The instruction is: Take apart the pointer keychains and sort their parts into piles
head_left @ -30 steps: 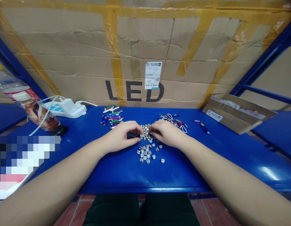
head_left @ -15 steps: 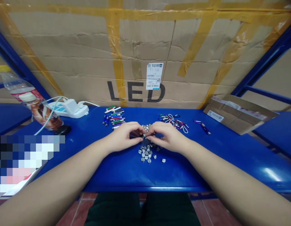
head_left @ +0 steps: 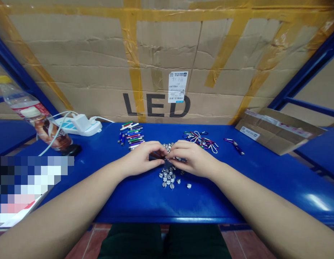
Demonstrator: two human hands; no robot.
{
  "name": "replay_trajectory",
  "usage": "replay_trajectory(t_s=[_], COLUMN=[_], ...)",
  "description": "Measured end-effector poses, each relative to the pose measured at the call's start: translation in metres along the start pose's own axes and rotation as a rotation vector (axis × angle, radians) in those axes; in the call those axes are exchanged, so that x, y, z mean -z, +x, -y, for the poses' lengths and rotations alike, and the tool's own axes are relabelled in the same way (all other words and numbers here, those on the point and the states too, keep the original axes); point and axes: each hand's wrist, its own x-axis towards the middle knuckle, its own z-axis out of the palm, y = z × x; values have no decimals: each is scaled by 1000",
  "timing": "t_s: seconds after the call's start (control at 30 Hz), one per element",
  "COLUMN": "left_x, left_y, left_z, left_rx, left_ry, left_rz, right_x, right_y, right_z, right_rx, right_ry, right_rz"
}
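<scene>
Fingertips almost meeting, my left hand (head_left: 147, 155) and my right hand (head_left: 192, 158) pinch together over the middle of the table. Whatever sits between them is too small and too covered to name. Just below the fingers lies a loose heap of small silver metal pieces (head_left: 169, 176), each with a slot across it. More silver pieces (head_left: 169, 146) show behind my fingertips. Beyond my left hand rest several small metal tubes (head_left: 135, 136) in red, green, blue, purple and silver. A tangle of coloured carabiners (head_left: 201, 139) lies beyond my right hand.
To the right, a purple tube with a carabiner (head_left: 237, 146) lies near a small cardboard box (head_left: 277, 129). A white power strip (head_left: 91, 127) and plastic bottles (head_left: 49, 127) occupy the left side. A large carton (head_left: 102, 72) stands behind the blue table (head_left: 145, 201).
My right fingers have shifted slightly and closed in nearer to the left fingertips, covering the small silver bit seen there before. The view has moved a little; the piles look the same.
</scene>
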Motion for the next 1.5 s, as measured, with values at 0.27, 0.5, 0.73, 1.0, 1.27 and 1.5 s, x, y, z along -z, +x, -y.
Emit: replay_trajectory(t_s=[0.27,0.5,0.73,1.0,1.27,1.5], left_x=[4,3,4,5,7,8], left_y=[-2,-3,-2,-2,-4,-5], left_z=[1,4,4,5,9,11], left_rx=[-7,50,38,58,78,57], left_ry=[34,15,53,58,57,90], left_rz=[-59,-40,-32,-27,-32,-34], right_x=[33,33,22,27,42,50], right_y=[-15,-21,-15,-25,-35,-73], right_z=[-14,-24,-22,-19,-23,23], right_rx=[-320,-405,-394,-378,-512,-545], right_ry=[-163,-67,-69,-218,-212,-207], right_rz=[78,288,355,337,369,325])
